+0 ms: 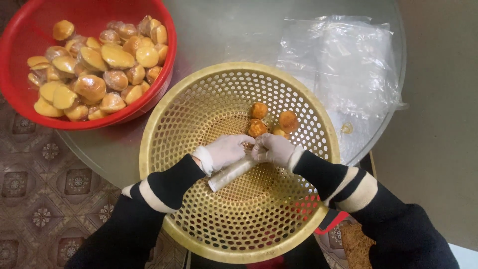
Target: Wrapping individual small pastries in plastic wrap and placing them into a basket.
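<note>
White-gloved, both your hands meet over the middle of the yellow perforated basket (164, 144), fingertips pinched together on one end of a clear plastic roll (231, 174). Left hand (225, 151) and right hand (275, 149) are both closed narrow on that upper end, touching each other, or nearly so. What exactly sits between the fingertips is too small to tell.

Key geometry: the roll's long axis runs diagonally, from the pinch point down and toward your left, ending free below your left wrist. So the free end lies on the left-hand side, nearer your left forearm; the right hand only reaches the top end. The roll hangs above the basket floor, and I can't tell whether its lower tip touches.

The small orange-brown pieces (271, 120) sit in the basket just beyond your fingers, far side, slightly toward your right. The right hand is the nearer one to them; the closest piece is just beside the fingertips.

The red bowl (20, 94), full of tan round pieces (99, 65), sits far-left on the glass counter (224, 35), well apart from both hands, left arm side. A crumpled clear plastic bag (348, 65) lies far-right on the counter, beyond the basket rim, right arm side. Patterned floor (40, 199) shows below.
</note>
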